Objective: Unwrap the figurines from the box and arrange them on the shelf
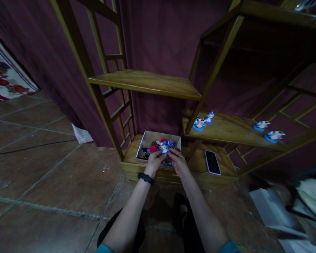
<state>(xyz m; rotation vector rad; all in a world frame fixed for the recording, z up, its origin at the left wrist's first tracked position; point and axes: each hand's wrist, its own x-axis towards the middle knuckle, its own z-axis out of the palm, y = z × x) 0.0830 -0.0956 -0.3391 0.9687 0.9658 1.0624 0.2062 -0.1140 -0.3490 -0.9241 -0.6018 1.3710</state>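
Note:
Both of my hands meet over a white cardboard box (145, 140) on the low shelf. Between the fingertips is a small blue-and-white figurine (164, 149). My left hand (155, 161) grips it from the left, with a black band on the wrist. My right hand (178, 161) closes on its right side. Behind it, the box holds several more figurines (170, 143) in purple, red and black, partly hidden by my hands.
On the right shelf (231, 128) stand a purple figurine (209, 117) and a blue-based one (199, 123) at left, with two more blue-based figurines (275, 136) at right. A phone (212, 162) lies below. An upper wooden shelf (147, 82) overhangs the box.

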